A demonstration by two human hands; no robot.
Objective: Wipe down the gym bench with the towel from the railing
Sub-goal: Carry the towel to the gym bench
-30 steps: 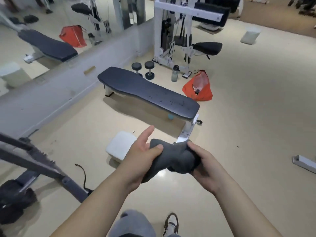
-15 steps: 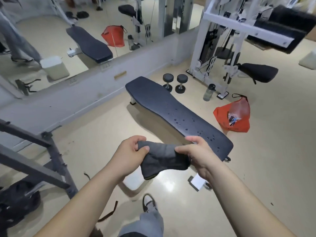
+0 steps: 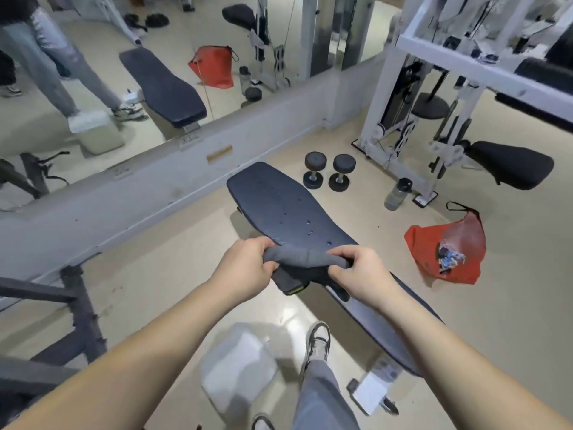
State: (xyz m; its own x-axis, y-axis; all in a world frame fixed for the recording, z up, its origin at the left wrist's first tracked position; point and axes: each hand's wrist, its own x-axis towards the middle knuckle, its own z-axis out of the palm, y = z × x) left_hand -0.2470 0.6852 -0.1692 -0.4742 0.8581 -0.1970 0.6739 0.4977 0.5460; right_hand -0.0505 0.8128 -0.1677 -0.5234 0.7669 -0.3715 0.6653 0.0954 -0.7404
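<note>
Grip: left hand [image 3: 248, 270] and right hand [image 3: 364, 276] each pinch an end of the grey towel [image 3: 297, 259], above the gym bench [image 3: 279, 206]. Towel looks soft, light, limp; best wadded in one palm.

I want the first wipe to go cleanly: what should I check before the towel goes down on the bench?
1. The left hand and right hand both grip the towel: ok.
2. The towel is held over the bench pad: ok.
3. The towel is opened flat for wiping: not ok, bunched.
4. The pad is dry: not ok, droplets show.
5. The dumbbells and water bottle stand apart from the bench pad: ok.
6. The white block by the shoe is out of the way: cannot tell.
</note>
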